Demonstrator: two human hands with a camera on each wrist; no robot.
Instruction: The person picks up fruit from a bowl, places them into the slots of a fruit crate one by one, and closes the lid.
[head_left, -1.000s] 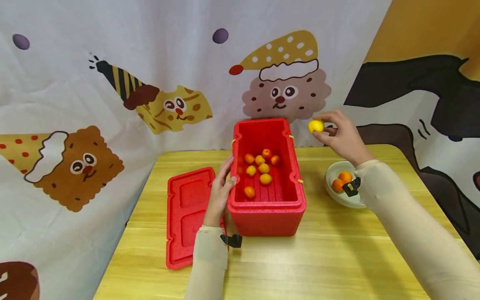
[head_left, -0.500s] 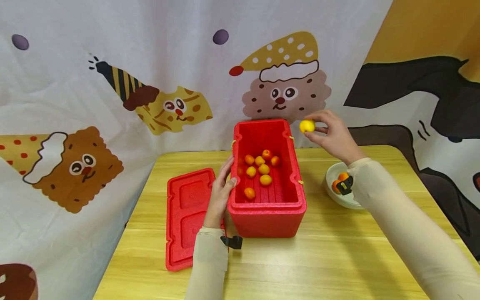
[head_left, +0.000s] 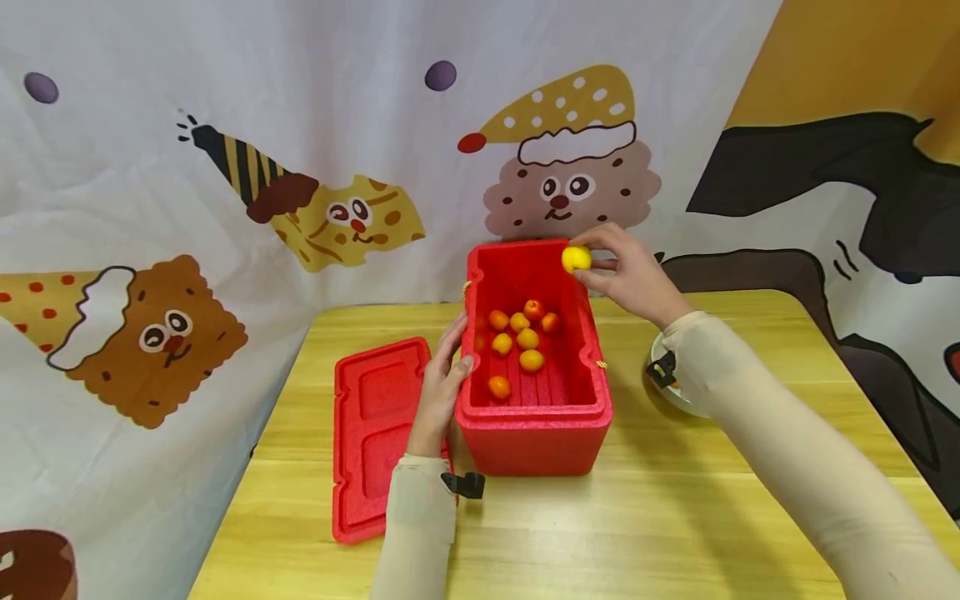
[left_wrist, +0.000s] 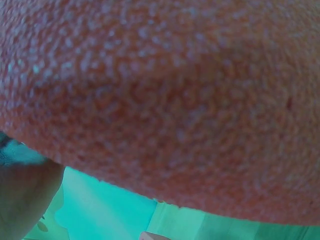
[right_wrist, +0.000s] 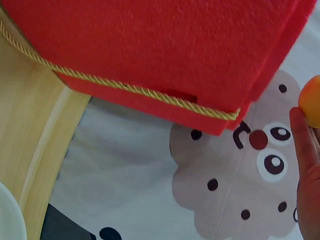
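In the head view, my right hand (head_left: 628,273) pinches a small round yellow fruit (head_left: 577,258) between thumb and fingers, over the back right rim of a red foam box (head_left: 532,442). The right wrist view has the same fruit (right_wrist: 311,101) at its right edge. Several small orange and yellow fruits (head_left: 531,360) lie on the box floor. My left hand (head_left: 437,383) rests along the box's left side, fingers fairly straight on the outer wall, thumb at the rim. The box's wall (left_wrist: 175,115) fills most of the left wrist view.
A red lid (head_left: 382,392) lies on the wooden table (head_left: 540,533), left of the box. To the right, a pale bowl (head_left: 686,404) is mostly hidden under my right sleeve. A yellow cord (right_wrist: 150,94) runs along the box's side. A printed cloth (head_left: 360,75) hangs behind the table.
My right hand has moved left with the yellow fruit, from above the area by the bowl to the box's back right rim. The left hand and box have stayed put.
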